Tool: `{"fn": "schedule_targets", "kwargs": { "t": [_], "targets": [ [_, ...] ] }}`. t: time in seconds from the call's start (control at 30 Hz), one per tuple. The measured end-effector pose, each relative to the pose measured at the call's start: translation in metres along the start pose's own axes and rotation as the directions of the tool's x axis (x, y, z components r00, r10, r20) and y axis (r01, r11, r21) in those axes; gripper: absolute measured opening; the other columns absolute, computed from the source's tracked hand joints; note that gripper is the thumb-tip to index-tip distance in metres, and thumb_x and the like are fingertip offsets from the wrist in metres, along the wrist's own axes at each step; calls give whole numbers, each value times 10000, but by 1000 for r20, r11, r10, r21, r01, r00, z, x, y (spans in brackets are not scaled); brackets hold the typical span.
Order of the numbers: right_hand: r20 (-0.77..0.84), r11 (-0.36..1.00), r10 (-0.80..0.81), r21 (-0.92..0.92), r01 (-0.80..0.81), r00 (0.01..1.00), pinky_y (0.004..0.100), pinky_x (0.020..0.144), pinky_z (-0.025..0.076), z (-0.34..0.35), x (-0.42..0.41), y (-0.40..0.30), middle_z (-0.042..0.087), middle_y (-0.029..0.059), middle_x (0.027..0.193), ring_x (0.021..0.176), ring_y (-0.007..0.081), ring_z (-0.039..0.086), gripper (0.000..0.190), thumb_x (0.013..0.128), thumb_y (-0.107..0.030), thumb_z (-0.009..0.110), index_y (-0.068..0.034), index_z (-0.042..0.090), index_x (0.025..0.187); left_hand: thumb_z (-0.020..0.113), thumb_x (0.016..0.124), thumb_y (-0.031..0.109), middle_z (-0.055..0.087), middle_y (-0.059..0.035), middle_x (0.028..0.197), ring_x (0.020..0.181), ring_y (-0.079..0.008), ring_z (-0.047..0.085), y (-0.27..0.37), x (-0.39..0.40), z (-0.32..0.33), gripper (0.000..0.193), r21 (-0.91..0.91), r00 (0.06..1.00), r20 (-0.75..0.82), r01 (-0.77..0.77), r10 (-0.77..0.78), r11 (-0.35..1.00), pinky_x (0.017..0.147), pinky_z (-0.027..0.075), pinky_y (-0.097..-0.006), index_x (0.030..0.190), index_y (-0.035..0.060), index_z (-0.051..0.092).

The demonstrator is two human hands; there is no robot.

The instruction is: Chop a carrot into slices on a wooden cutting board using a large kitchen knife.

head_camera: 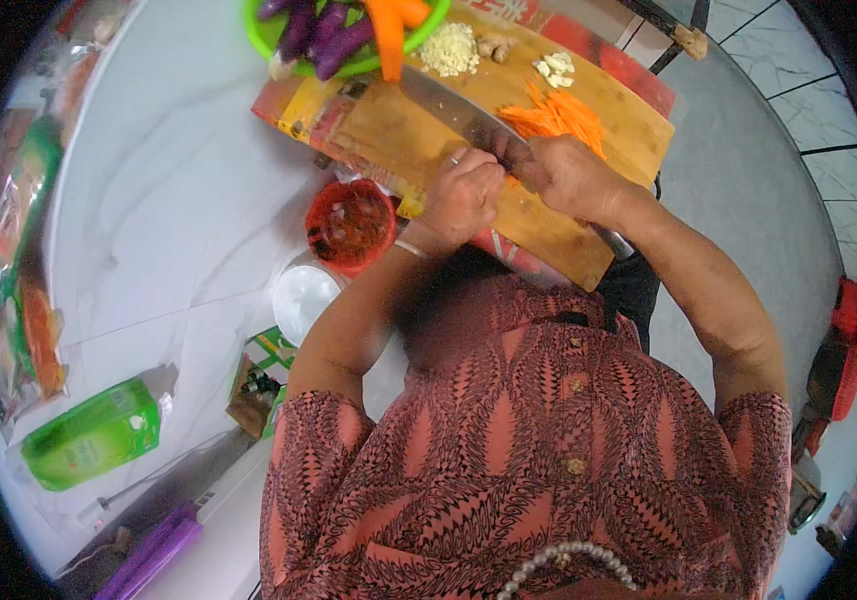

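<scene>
My right hand (567, 176) grips the handle of a wide-bladed kitchen knife (466, 112), whose blade lies across a wooden cutting board (563, 244). My left hand (466, 191), fingers curled, is at the board's near side beside the blade; whether it holds a piece of food under the fingers I cannot tell. Orange shredded carrot (559, 116) is heaped beyond the knife. Minced garlic (449, 50), a piece of ginger (497, 47) and peeled garlic cloves (554, 69) sit along the far part of the board. Cut carrot (389, 45) and purple eggplants (338, 37) fill a green basket (254, 34).
Left of the board stand a red plastic basket (349, 225) and a white round container (304, 304). A green pouch (94, 433) lies on the pale floor, near an open carton (254, 386). A black bar with a wooden end (689, 41) is at the upper right.
</scene>
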State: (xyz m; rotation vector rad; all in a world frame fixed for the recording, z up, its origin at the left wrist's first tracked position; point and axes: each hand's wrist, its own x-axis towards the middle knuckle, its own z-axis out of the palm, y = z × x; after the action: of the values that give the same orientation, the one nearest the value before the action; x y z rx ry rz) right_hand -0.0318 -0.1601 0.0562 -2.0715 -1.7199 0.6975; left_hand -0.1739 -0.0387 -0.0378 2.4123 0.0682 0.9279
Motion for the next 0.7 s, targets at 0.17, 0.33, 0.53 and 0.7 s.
{"fn": "schedule_targets", "kwargs": {
  "t": [0.17, 0.33, 0.53, 0.7],
  "targets": [
    [-12, 953, 174, 256, -165, 985, 388, 472, 467, -19, -12, -22, 541, 179, 582, 476, 248, 589, 165, 880, -99, 516, 59, 538, 837, 614, 754, 17, 608, -113, 838, 803, -324, 581, -3, -3, -1, 34, -1, 1000, 5, 3, -3, 1000, 760, 472, -407, 784, 33, 606],
    [-48, 974, 58, 220, -46, 997, 356, 410, 445, -15, -23, -7, 535, 146, 551, 397, 209, 552, 169, 895, -92, 498, 62, 526, 831, 615, 729, 18, 583, -107, 817, 792, -316, 547, 0, 0, -1, 39, -19, 1000, 2, -11, 11, 1000, 724, 454, -408, 736, 42, 586],
    [9, 972, 50, 228, -50, 999, 357, 418, 448, -17, -21, -4, 546, 148, 562, 406, 209, 560, 161, 894, -80, 490, 62, 526, 829, 614, 732, 17, 574, -97, 806, 784, -311, 545, -1, -1, 1, 40, -15, 999, -24, -24, 24, 1000, 717, 452, -396, 735, 46, 586],
    [-21, 964, 35, 265, -28, 999, 357, 436, 458, -5, -15, 5, 563, 166, 594, 410, 209, 559, 148, 881, -72, 495, 61, 548, 843, 625, 736, -3, 591, -107, 813, 793, -323, 567, 2, 1, -5, 66, 21, 1000, 11, -12, 12, 1000, 723, 466, -395, 765, 44, 589]
  ]
}}
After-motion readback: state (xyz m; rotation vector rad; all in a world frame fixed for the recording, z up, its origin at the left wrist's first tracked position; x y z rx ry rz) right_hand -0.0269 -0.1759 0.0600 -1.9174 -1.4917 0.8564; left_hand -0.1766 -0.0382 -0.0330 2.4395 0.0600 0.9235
